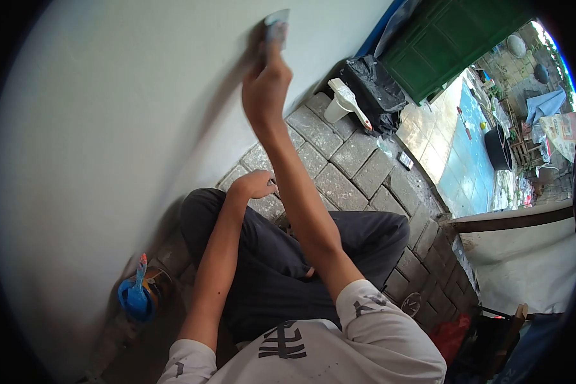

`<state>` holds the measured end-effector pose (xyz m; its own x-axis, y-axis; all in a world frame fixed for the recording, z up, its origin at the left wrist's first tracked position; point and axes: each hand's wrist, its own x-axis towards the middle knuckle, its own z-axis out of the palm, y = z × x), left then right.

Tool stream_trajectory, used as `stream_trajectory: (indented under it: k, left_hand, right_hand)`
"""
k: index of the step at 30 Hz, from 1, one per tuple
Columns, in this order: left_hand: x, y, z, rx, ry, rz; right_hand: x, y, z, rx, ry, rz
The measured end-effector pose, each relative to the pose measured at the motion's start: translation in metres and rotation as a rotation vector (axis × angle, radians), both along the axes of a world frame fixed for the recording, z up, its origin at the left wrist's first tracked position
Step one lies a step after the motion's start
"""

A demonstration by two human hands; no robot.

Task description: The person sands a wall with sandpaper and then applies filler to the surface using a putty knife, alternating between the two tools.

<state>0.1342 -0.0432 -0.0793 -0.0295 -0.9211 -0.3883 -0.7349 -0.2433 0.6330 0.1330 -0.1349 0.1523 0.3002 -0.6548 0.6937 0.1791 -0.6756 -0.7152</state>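
Note:
Above me, my right hand (267, 96) is closed around a putty knife (276, 29), its pale blade at the white wall (121, 128). The blade and fingertips are slightly blurred. Lower down, my left hand (255, 185) lies by my bent knee, close to the foot of the wall. Its fingers are curled, and my right forearm is close in front of them. A small greyish bit shows at those fingers, too small to name.
On the paving (339, 189) stand a white cup (336, 112) with a wide brush (344, 96) across it and a black plastic bag (374, 83). A blue-smeared can (157, 281) holding a blue brush (137, 291) sits lower left. A green door (448, 45) is upper right.

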Motion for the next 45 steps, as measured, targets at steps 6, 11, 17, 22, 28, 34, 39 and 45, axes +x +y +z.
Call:
stream_trajectory:
  k: [6, 11, 17, 22, 28, 34, 39, 45]
  left_hand:
    - [-0.007, 0.010, 0.038, -0.020, 0.018, 0.060]
    - [-0.018, 0.025, 0.109, -0.012, -0.068, 0.103]
    - [-0.015, 0.027, 0.104, 0.066, -0.104, 0.057]
    - [-0.015, 0.025, 0.096, 0.076, -0.123, 0.047]
    - [-0.021, 0.023, 0.089, 0.079, -0.136, 0.026]
    - [-0.018, 0.018, 0.094, 0.132, -0.167, 0.008]
    - [-0.010, 0.014, 0.090, 0.179, -0.171, 0.038]
    - [-0.003, 0.007, 0.055, 0.197, -0.068, 0.004]
  right_hand:
    - [0.000, 0.008, -0.001, -0.285, -0.022, -0.136]
    - [-0.006, 0.041, 0.008, -0.522, -0.008, 0.049]
    - [-0.007, 0.057, 0.012, -0.618, 0.043, 0.045]
    - [0.000, 0.036, 0.002, -0.442, -0.037, -0.037]
    - [-0.004, 0.018, 0.001, -0.262, -0.009, -0.099]
    - [-0.015, 0.023, -0.005, -0.531, 0.047, 0.033]
    - [-0.015, 0.036, -0.011, -0.516, 0.033, 0.044]
    - [-0.009, 0.032, -0.020, -0.399, 0.033, -0.044]
